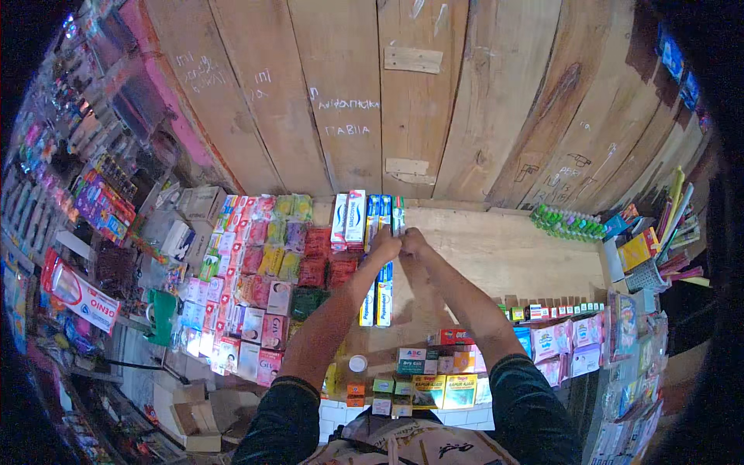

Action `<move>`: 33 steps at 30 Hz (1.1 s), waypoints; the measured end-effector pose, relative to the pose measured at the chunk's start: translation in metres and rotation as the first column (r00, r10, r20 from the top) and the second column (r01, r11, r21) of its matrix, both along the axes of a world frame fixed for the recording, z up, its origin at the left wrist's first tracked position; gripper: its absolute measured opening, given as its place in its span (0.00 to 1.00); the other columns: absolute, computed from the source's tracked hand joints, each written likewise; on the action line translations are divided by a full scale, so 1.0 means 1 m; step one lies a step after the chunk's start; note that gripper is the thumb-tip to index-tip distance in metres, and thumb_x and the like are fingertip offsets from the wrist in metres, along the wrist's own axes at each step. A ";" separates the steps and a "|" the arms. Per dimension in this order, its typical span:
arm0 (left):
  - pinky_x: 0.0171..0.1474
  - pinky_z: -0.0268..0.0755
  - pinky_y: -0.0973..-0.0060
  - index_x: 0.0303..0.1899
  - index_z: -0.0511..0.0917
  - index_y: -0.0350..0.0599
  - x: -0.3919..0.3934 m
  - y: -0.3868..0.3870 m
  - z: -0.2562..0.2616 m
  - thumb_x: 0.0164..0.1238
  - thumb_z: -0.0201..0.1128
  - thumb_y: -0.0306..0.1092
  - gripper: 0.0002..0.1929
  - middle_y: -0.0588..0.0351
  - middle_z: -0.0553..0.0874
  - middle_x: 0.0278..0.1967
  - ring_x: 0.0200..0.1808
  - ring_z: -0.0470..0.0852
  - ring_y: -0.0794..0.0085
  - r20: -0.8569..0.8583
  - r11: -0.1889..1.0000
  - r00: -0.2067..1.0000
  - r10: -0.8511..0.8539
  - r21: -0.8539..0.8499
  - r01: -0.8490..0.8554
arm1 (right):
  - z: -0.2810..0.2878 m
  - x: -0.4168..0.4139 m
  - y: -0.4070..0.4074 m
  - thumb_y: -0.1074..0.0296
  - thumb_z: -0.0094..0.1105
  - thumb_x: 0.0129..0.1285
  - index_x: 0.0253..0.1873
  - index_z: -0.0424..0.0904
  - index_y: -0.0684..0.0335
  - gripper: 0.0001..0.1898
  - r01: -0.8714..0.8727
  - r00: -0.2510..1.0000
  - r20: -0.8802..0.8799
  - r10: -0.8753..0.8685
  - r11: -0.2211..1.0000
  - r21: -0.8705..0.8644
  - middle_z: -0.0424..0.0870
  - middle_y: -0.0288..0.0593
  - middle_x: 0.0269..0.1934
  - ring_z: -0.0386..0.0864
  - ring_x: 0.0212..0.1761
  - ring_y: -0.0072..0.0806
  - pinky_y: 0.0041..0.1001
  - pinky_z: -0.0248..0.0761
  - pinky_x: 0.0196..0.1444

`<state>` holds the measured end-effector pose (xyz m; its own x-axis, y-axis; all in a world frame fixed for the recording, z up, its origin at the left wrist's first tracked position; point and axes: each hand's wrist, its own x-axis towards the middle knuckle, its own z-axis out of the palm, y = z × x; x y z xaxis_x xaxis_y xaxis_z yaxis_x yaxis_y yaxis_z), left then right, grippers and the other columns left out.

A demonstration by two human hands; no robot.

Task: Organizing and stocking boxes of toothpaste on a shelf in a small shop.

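Note:
Both my hands meet at the near end of a slim green and white box (398, 210), which lies at the far edge of the wooden shelf board. My left hand (385, 243) and my right hand (412, 240) close on that end, one from each side; the fingertips are partly hidden. Left of the green box lie blue toothpaste boxes (372, 208) in rows. Beyond them are white Sensodyne boxes (355, 216), stacked side by side. Under my left forearm, Pepsodent boxes (384, 303) continue the row towards me.
Wrapped soaps and small cartons (273, 261) fill the left side. A plank wall (418, 116) rises behind the board. Green sachet strips (567, 224) and a basket (645, 279) stand right. Battery boxes (411, 361), a white round lid (357, 364) and baby-product packs (549, 343) lie nearer me.

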<state>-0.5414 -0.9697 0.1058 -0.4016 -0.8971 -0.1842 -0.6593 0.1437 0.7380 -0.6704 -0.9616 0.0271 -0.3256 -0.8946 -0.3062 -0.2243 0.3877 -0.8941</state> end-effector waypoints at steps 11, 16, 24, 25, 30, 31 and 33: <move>0.61 0.63 0.61 0.57 0.70 0.35 -0.001 0.007 -0.002 0.59 0.52 0.33 0.23 0.35 0.74 0.56 0.59 0.72 0.48 0.031 0.996 0.996 -0.085 -0.018 0.086 | 0.013 0.010 0.018 0.54 0.67 0.45 0.32 0.82 0.70 0.21 0.047 0.928 -0.369 -0.041 0.999 0.007 0.83 0.61 0.33 0.83 0.38 0.47 0.36 0.75 0.38; 0.62 0.63 0.62 0.57 0.70 0.33 -0.001 0.006 0.004 0.59 0.51 0.33 0.24 0.33 0.74 0.55 0.59 0.72 0.47 0.059 0.991 0.990 -0.130 0.014 0.130 | 0.000 0.006 0.014 0.54 0.66 0.48 0.34 0.81 0.72 0.21 0.021 0.920 -0.393 -0.004 0.999 0.037 0.82 0.63 0.34 0.83 0.40 0.47 0.37 0.76 0.40; 0.57 0.66 0.58 0.51 0.72 0.33 0.004 0.010 -0.002 0.60 0.52 0.36 0.20 0.34 0.76 0.51 0.55 0.75 0.45 0.005 0.994 0.996 -0.091 -0.068 0.091 | -0.022 -0.010 0.008 0.60 0.68 0.53 0.32 0.81 0.68 0.14 0.092 0.964 -0.257 -0.062 0.990 0.108 0.80 0.42 0.24 0.75 0.21 0.30 0.32 0.69 0.22; 0.54 0.68 0.56 0.46 0.74 0.34 0.007 0.015 -0.003 0.59 0.53 0.34 0.16 0.34 0.78 0.48 0.52 0.77 0.44 -0.006 0.992 0.999 -0.050 -0.112 0.049 | -0.013 -0.009 0.019 0.60 0.68 0.53 0.32 0.81 0.68 0.14 0.062 0.972 -0.229 -0.045 0.996 0.065 0.80 0.42 0.24 0.75 0.21 0.30 0.32 0.69 0.22; 0.47 0.72 0.61 0.45 0.77 0.36 0.034 0.035 0.021 0.61 0.58 0.38 0.16 0.39 0.82 0.39 0.46 0.81 0.51 -0.240 0.975 0.969 -0.061 -0.221 0.007 | 0.093 0.008 0.085 0.61 0.64 0.57 0.46 0.78 0.66 0.17 -0.019 0.986 0.168 0.023 1.000 -0.025 0.78 0.38 0.31 0.76 0.30 0.26 0.25 0.71 0.31; 0.47 0.72 0.61 0.45 0.77 0.36 0.042 0.046 0.030 0.61 0.58 0.38 0.16 0.39 0.82 0.39 0.46 0.81 0.51 -0.244 0.972 0.968 -0.050 -0.234 -0.009 | 0.117 0.017 0.098 0.61 0.64 0.57 0.46 0.78 0.66 0.17 0.010 0.991 0.133 -0.011 1.000 0.008 0.78 0.38 0.31 0.76 0.30 0.26 0.25 0.71 0.31; 0.47 0.73 0.66 0.46 0.77 0.36 0.063 0.074 0.050 0.63 0.59 0.39 0.16 0.42 0.83 0.39 0.44 0.82 0.58 -0.495 0.987 0.866 -0.073 -0.158 -0.007 | 0.156 0.031 0.132 0.66 0.57 0.63 0.51 0.75 0.63 0.13 -0.060 0.919 0.391 0.051 0.998 0.011 0.79 0.37 0.34 0.76 0.33 0.24 0.24 0.72 0.35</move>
<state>-0.4786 -0.8959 0.1556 -0.4339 -0.8821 0.1834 -0.2022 0.2937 0.9343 -0.6391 -0.8295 0.1834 -0.1261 -0.8991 -0.4192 0.1184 0.4059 -0.9062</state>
